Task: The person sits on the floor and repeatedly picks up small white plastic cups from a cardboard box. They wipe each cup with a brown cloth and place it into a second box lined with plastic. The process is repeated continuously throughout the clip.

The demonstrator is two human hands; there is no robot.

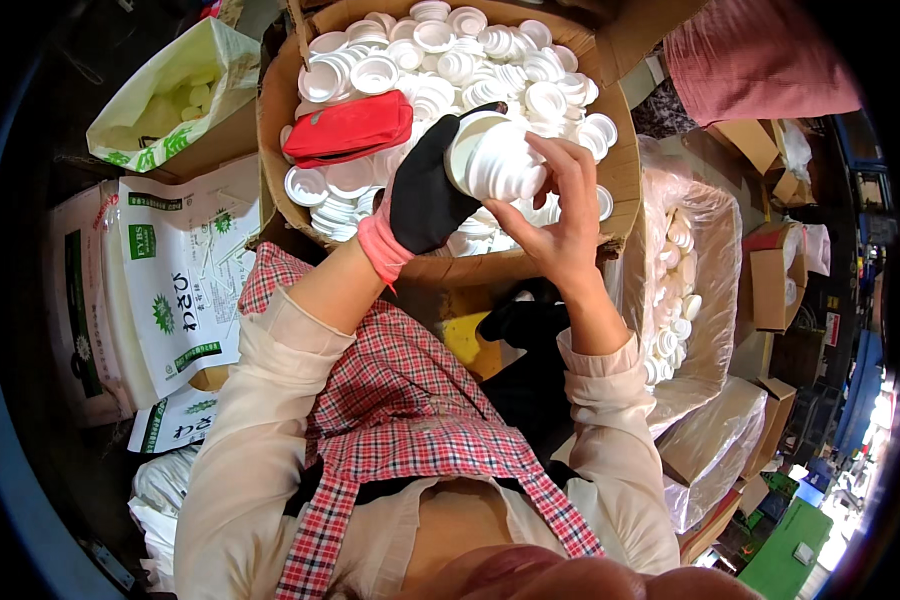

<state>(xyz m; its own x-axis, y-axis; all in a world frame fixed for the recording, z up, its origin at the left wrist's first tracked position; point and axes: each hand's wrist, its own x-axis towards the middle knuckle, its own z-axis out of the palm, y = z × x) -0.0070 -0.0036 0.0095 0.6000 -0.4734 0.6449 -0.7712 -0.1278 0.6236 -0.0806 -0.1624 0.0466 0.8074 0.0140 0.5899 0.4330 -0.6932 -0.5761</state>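
My left hand [429, 187], in a black glove with a pink cuff, holds the open, wide side of a stepped white plastic part [501, 159], which may be several nested pieces. My bare right hand [570, 202] has its thumb and fingers on the narrow, ridged end of that same part. Both hands are above a large cardboard box [622, 142] heaped with round white plastic caps [433, 36]. A red zippered pouch [351, 129] lies on the caps, left of my gloved hand.
Right of the box, a plastic-lined container [709, 300] holds more white pieces. At left are a bag [172, 97] with pale pieces and printed white sacks [172, 277] with thin white sticks on top. A person in pink clothing [757, 60] is at upper right.
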